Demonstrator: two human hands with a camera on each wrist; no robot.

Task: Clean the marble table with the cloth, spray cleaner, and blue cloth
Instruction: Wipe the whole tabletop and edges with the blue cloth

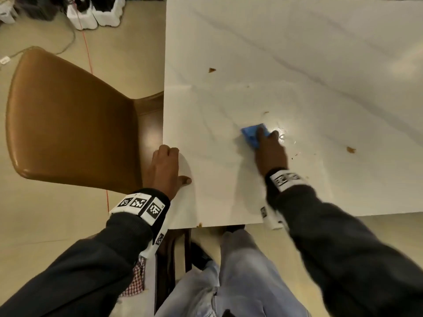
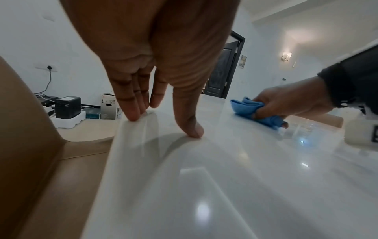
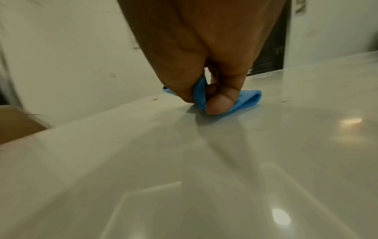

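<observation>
Your right hand (image 1: 270,152) grips the folded blue cloth (image 1: 251,133), fingers and thumb curled round it, and presses it onto the wet, shiny patch (image 1: 282,133) of the marble worktop (image 1: 297,53), probably so the bunched wad scrubs harder than a flat sheet would. Your left hand (image 1: 166,170) holds nothing; its straight fingers rest at the worktop's left edge beside the brown chair (image 1: 68,120), likely bracing you as you lean in. Brown crumbs (image 1: 350,149) lie well beyond the cloth, so wiping seems far from done.
</observation>
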